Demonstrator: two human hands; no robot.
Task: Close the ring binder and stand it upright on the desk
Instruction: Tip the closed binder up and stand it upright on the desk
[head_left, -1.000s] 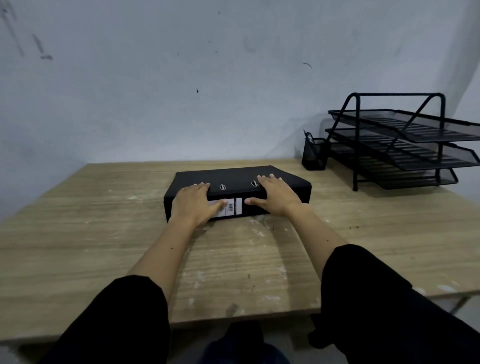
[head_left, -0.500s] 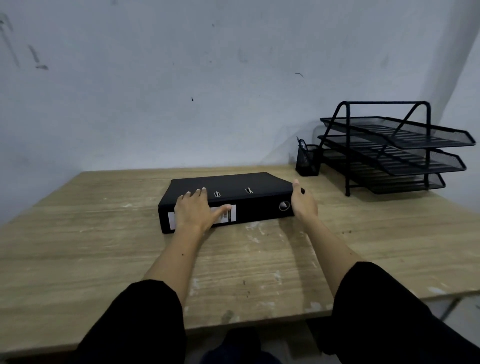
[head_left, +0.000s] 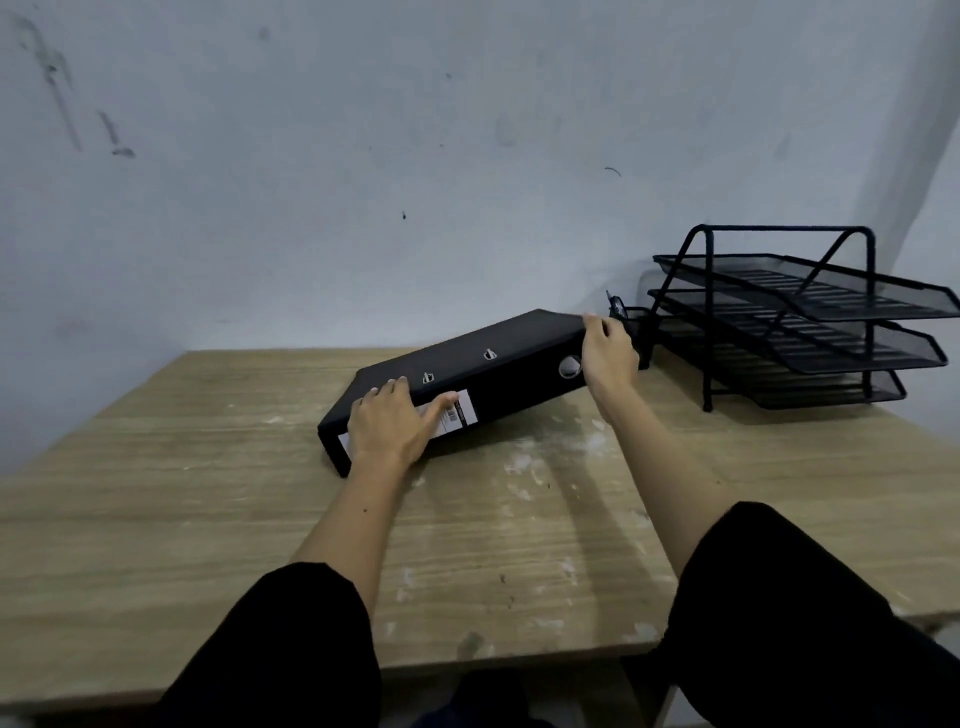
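The black ring binder (head_left: 511, 382) is closed and tilted on the wooden desk (head_left: 208, 509). Its right end is raised off the desk while its left end rests on the wood. The spine, with a white label and a round finger hole, faces me. My left hand (head_left: 392, 423) lies flat over the binder's lower left end, fingers on the cover and thumb across the label. My right hand (head_left: 608, 356) grips the raised right end, fingers curled over the top edge.
A black three-tier mesh letter tray (head_left: 800, 322) stands at the back right of the desk. A small black mesh pen holder (head_left: 636, 325) sits just left of it, right behind my right hand. The wall runs along the desk's far edge.
My right hand went from the binder's cover to its right end and has lifted that end off the desk. My left hand stayed on the left end.
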